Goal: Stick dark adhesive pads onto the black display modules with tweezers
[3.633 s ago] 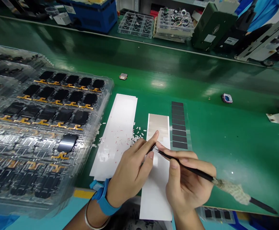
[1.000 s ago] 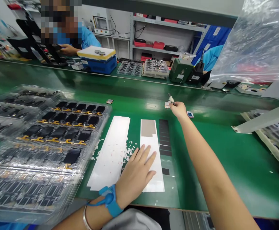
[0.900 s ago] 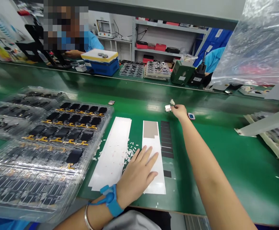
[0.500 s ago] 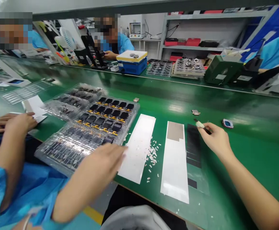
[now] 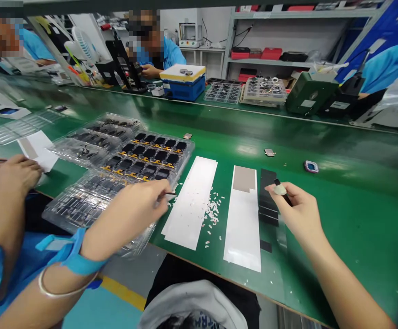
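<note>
Both hands have lifted away from the white liner (image 5: 190,205) since the earlier frame. Left of the liner, the left hand (image 5: 135,205) hangs at the edge of the clear tray (image 5: 185,147), its left fingers (image 5: 161,189) pinched narrowly on a thin dark tip (image 5: 168,193), too small to identify. Right of the liner, the right hand (image 5: 300,208) has its right fingers (image 5: 272,187) curled closely round black tweezers (image 5: 280,189) with a white wrap, above the black pads (image 5: 268,192). Loose scraps (image 5: 212,214) lie just right of the liner. A careless dip of that tip could scratch the black screens (image 5: 161,173) in the tray, and a low tweezer pass could drag scraps onto the pads.
</note>
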The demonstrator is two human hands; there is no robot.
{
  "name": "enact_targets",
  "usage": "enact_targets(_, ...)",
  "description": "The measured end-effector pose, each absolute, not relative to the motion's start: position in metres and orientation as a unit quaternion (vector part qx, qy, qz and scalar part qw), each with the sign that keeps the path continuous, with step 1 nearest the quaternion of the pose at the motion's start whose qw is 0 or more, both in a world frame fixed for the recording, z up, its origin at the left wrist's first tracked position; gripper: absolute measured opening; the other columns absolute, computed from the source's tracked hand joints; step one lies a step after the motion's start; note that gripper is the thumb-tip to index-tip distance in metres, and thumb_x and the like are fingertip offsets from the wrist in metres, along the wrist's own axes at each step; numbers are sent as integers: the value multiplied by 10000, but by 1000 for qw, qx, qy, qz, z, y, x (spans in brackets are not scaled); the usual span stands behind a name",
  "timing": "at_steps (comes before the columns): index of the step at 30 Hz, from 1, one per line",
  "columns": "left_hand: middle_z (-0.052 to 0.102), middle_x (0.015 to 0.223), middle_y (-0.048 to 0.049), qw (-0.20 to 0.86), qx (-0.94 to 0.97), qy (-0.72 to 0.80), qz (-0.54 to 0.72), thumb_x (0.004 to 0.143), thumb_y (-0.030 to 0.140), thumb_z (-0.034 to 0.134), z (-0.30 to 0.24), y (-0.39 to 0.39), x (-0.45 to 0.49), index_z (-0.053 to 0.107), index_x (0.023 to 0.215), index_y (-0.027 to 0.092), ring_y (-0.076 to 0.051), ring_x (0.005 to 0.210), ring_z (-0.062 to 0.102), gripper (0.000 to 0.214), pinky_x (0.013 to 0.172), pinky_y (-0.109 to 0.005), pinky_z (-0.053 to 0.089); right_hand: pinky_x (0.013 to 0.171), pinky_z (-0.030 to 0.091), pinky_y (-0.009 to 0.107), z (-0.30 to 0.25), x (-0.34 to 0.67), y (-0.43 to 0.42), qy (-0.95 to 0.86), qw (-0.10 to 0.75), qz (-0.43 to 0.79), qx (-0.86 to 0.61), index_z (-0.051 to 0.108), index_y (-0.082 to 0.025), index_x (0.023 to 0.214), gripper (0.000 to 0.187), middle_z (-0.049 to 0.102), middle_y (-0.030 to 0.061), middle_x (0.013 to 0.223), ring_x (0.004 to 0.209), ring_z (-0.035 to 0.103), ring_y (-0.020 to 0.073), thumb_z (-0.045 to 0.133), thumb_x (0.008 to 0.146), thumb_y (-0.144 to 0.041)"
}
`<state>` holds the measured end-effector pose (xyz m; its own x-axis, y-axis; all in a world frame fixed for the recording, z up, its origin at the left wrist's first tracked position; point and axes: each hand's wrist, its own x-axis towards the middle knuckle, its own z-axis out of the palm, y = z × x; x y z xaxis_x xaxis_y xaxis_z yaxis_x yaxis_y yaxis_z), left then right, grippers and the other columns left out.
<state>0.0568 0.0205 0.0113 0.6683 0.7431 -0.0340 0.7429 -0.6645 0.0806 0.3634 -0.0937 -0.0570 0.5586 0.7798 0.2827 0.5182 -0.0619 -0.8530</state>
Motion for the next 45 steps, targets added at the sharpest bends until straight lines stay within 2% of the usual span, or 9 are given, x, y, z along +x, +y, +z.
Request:
enact_targets(5,646,969,0,400,863,264,160,883,120,483,10,-32,116,502,1192,260,-141,819,659,340,721,-246,521,552,420,230,-40,340,-99,-501,533,198,-652,684,-199,773,215,636,2,679,612,563,126,584,865,-365)
enact_targets(9,656,930,14,508,799,198,253,869,77,532,-9,-48,166,630,954,225,-121,885,640,196,827,-231,519,493,347,227,-45,345,-109,-534,529,287,-594,698,-200,870,330,617,12,709,563,504,106,504,939,-459)
enact_targets(14,600,907,11,659,694,173,233,906,165,547,-34,-33,203,468,901,205,-117,819,646,89,790,-277,558,423,278,229,-63,366,-120,-484,583,324,-566,661,-203,938,418,637,34,788,493,442,94,538,876,-598)
enact_targets(17,560,943,7,717,639,183,210,950,207,493,-43,-27,205,390,928,219,-118,875,640,105,871,-337,558,416,241,221,-68,368,-123,-472,582,312,-584,627,-208,903,257,612,2,741,440,365,62,643,856,-461)
enact_targets(24,579,1061,-27,714,641,257,118,986,221,418,-52,-36,187,357,1098,242,-135,768,699,129,775,-337,553,425,194,213,-72,351,-132,-499,531,325,-603,572,-217,887,28,319,-115,506,418,228,54,599,885,-224)
enact_targets(30,578,965,-4,679,675,261,123,991,246,441,-48,-36,177,513,1077,249,-142,845,652,113,758,-280,518,485,294,226,-73,342,-136,-574,514,225,-597,548,-242,971,220,365,-104,594,459,296,61,666,811,-148)
enact_targets(34,535,878,18,714,640,252,128,1015,303,408,-47,-35,174,447,978,239,-113,772,574,83,720,-258,479,477,318,223,-63,328,-127,-578,528,197,-590,559,-236,950,176,397,-85,625,478,331,67,630,833,-126)
enact_targets(40,593,964,-14,768,577,238,142,1018,364,406,-36,-59,151,348,1086,264,-108,784,546,134,746,-254,471,405,226,201,-51,305,-114,-540,547,268,-581,524,-231,860,131,299,-119,522,412,242,50,604,854,-128)
enact_targets(45,651,996,-59,799,532,274,64,1005,436,403,-22,-71,112,332,1129,269,-124,708,613,219,562,-222,458,436,280,210,-52,291,-121,-593,539,335,-496,551,-222,923,146,485,-61,684,469,302,51,625,831,-135)
